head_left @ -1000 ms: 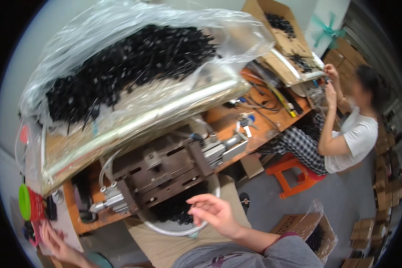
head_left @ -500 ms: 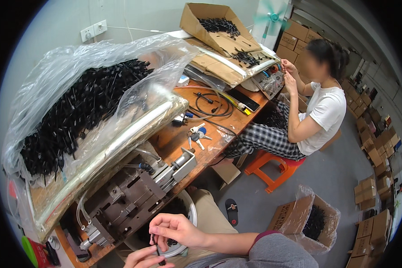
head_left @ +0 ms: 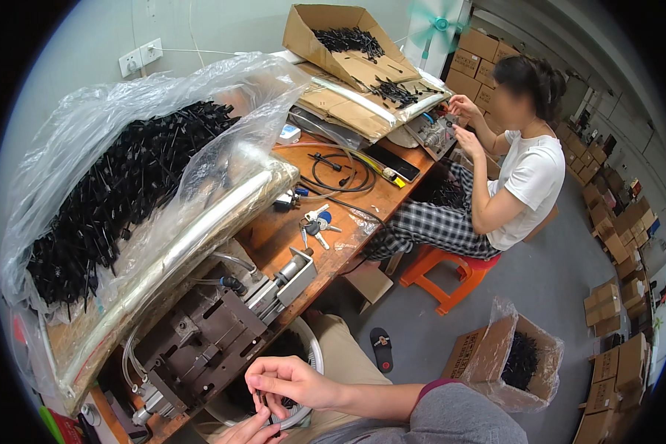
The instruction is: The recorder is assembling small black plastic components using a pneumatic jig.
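Observation:
My right hand (head_left: 287, 382) is closed, thumb and fingers pinching a small, thin black part (head_left: 261, 399). Just below it, my left hand (head_left: 248, 431) comes in from the lower edge with its fingers closed on the same part's lower end. Most of the part is covered by my fingers, so its exact kind is hard to make out. Both hands are over my lap, in front of a metal fixture (head_left: 207, 333) with air cylinders on the bench. Beneath them is a white-rimmed basket (head_left: 317, 348) with dark pieces inside.
A plastic-lined tray heaped with black parts (head_left: 126, 192) stands at the left. Keys (head_left: 318, 226), cables and a phone (head_left: 394, 160) lie on the wooden table (head_left: 274, 244). A co-worker (head_left: 525, 185) sits on an orange stool (head_left: 444, 277). A lined carton (head_left: 473, 355) stands on the floor.
My left hand has moved up and right, closer to the right hand, and the black part is more hidden between them. The whole view has shifted slightly.

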{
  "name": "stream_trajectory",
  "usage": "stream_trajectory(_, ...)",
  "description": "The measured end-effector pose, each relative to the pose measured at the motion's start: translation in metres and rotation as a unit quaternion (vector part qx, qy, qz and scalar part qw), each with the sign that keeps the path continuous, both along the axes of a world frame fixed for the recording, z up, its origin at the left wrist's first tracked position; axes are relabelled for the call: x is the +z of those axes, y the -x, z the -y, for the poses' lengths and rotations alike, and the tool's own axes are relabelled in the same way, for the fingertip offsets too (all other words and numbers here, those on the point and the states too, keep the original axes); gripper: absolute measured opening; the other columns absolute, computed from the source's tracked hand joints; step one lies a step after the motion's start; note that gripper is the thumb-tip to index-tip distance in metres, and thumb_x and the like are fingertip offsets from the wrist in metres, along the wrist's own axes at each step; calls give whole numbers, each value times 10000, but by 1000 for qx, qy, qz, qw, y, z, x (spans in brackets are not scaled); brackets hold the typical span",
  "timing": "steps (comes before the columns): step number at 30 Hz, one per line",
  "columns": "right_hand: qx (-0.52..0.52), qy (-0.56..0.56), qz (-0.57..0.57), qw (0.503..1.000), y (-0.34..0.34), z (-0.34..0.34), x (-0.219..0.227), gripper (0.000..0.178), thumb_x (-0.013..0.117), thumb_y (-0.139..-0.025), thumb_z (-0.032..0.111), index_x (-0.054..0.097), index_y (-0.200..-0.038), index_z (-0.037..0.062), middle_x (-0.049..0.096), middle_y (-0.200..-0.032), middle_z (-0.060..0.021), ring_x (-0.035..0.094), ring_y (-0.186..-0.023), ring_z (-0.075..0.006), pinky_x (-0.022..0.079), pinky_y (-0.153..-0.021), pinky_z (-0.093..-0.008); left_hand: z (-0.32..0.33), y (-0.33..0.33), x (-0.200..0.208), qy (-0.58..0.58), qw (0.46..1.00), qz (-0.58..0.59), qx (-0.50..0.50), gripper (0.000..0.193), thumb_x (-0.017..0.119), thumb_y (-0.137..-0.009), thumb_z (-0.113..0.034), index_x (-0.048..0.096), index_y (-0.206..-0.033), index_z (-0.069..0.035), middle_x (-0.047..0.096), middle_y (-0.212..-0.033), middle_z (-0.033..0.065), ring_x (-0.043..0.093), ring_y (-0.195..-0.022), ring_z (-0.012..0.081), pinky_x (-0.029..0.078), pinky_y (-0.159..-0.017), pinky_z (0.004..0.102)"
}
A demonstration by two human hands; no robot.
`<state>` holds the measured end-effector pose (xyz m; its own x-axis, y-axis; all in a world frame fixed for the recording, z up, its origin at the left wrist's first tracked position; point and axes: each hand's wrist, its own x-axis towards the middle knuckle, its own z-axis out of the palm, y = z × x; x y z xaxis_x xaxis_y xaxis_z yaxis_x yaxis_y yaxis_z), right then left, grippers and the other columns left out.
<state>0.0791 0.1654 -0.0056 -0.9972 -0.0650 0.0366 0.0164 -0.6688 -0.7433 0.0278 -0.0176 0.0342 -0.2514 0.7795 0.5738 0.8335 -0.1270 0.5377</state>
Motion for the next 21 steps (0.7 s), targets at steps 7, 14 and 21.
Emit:
stream_trajectory(7,-32,54,15,998,-4,-2,3,215,464,-1014,226,523,-980,22,633,-782,-103,592,-528,-100,471,-479,-201,1,-13,0,5,999,28,31,206,729,-768,52,669,-965,45,621,-1196,217,689,-870,269,560,-732,315)
stream_trajectory(14,-35,35,15,999,-3,0,-1,205,473,-1010,209,534,-986,14,638,-779,-114,590,-519,-110,471,-488,-205,0,-14,-1,5,999,10,43,211,729,-773,45,669,-975,36,611,-1220,202,687,-863,254,558,-739,308)
stream_trajectory(21,-35,19,-16,999,-1,-5,0,197,473,-1010,176,538,-1000,-10,639,-782,-113,597,-526,-112,477,-492,-212,0,-7,-11,-27,999,43,-7,239,704,-790,64,650,-1022,54,567,-1265,244,669,-910,299,543,-740,330)
